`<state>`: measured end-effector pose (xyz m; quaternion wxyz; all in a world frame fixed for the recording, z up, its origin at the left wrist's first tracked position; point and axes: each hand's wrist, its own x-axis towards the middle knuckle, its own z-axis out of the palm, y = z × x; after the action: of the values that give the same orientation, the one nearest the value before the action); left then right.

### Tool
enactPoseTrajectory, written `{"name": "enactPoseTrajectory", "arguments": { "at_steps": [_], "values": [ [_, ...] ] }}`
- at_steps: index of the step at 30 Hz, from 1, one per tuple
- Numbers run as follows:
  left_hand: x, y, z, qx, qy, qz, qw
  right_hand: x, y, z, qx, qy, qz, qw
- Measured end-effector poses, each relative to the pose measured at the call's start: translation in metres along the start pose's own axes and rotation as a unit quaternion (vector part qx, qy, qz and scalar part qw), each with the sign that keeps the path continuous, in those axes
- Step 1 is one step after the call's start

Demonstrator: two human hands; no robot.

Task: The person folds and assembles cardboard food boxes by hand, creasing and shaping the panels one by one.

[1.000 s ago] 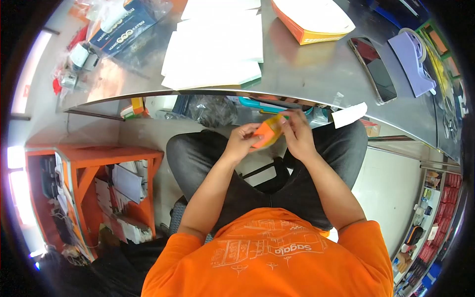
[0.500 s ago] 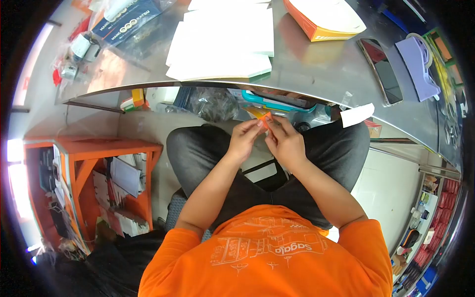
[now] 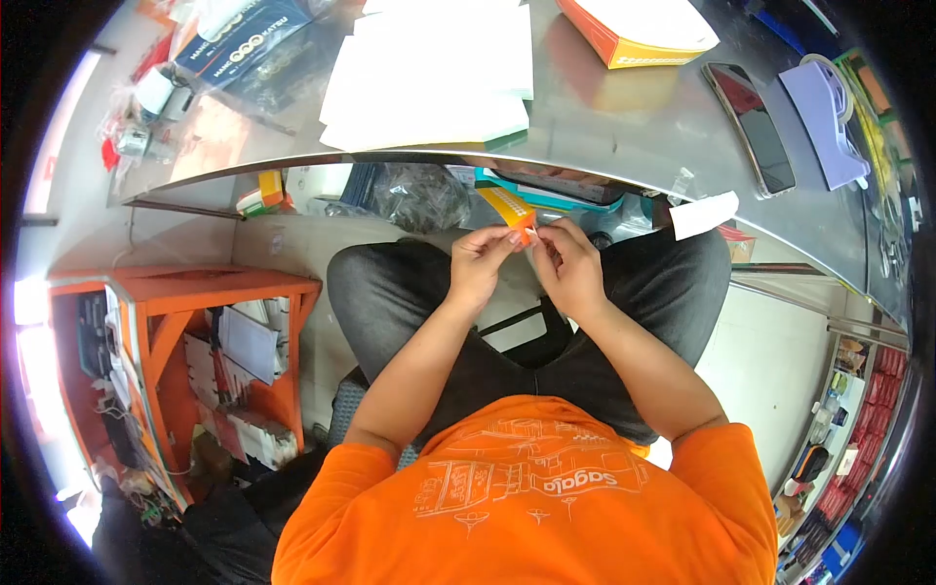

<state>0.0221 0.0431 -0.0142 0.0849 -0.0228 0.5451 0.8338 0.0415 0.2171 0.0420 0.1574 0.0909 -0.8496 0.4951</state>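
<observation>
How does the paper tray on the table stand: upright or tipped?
Upright: the paper tray shows its white inside above its yellow side.

- Bare left hand (image 3: pixel 478 265): thumb and fingers pinched together.
- Bare right hand (image 3: pixel 573 268): fingers curled inward, just beside the left.
- Bare left forearm (image 3: pixel 424 356), bare right forearm (image 3: pixel 639 351): slanting forward, converging.

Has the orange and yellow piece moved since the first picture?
Yes. The orange and yellow piece has moved a little forward and left, closer to the front edge of the metal table.
</observation>
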Motion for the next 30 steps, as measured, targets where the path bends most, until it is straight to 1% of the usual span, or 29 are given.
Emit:
{"name": "enactPoseTrajectory", "arguments": {
  "at_steps": [2, 5, 8, 11, 14, 19, 25, 30],
  "values": [
    [-0.001, 0.001, 0.000, 0.009, -0.004, 0.011, 1.000, 0.000, 0.000, -0.001, 0.003, -0.002, 0.000, 1.000],
    [0.000, -0.001, -0.003, 0.002, -0.010, 0.002, 1.000, 0.000, 0.002, 0.000, 0.012, -0.003, -0.002, 1.000],
    [0.001, 0.005, -0.007, -0.041, -0.046, -0.020, 0.998, 0.000, -0.001, 0.000, 0.029, 0.012, -0.015, 0.999],
    [0.002, 0.011, -0.008, -0.021, -0.079, 0.024, 0.996, 0.002, -0.005, -0.002, 0.046, 0.014, -0.022, 0.999],
    [0.001, 0.008, -0.011, 0.011, -0.074, 0.032, 0.997, 0.002, -0.005, -0.005, 0.061, -0.004, -0.018, 0.998],
    [-0.001, 0.011, -0.007, 0.025, -0.075, 0.036, 0.996, 0.003, -0.002, -0.011, 0.073, -0.043, 0.004, 0.996],
    [-0.003, 0.013, -0.007, 0.042, -0.086, 0.024, 0.995, 0.002, 0.003, -0.010, 0.083, -0.058, 0.016, 0.995],
    [-0.003, 0.016, -0.005, 0.042, -0.101, 0.034, 0.993, 0.000, 0.002, -0.010, 0.101, -0.065, 0.036, 0.992]
  ]
}}
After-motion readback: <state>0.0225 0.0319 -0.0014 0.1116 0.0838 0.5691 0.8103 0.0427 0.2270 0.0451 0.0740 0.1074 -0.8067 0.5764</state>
